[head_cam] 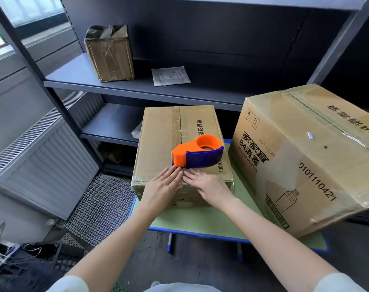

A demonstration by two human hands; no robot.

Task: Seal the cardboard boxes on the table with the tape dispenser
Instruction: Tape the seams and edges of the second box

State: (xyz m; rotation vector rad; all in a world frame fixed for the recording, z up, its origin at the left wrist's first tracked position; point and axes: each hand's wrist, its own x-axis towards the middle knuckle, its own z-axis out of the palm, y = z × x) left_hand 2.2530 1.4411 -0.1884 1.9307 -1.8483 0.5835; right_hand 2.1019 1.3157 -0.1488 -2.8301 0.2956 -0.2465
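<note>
Small box (175, 144), desk (200, 220) centre: seam taped far to near, judged nearly sealed | tape dispenser (197, 153): resting on its lid, near end, unheld | left hand (162, 186), right hand (204, 184): fingers flat, pressing tape over near edge, gripping nothing | large box (306, 157), right: tape on top seam, completeness unclear

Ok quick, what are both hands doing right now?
Left hand: open, pressing flat on the box.
Right hand: open, pressing flat on the box too.
</note>
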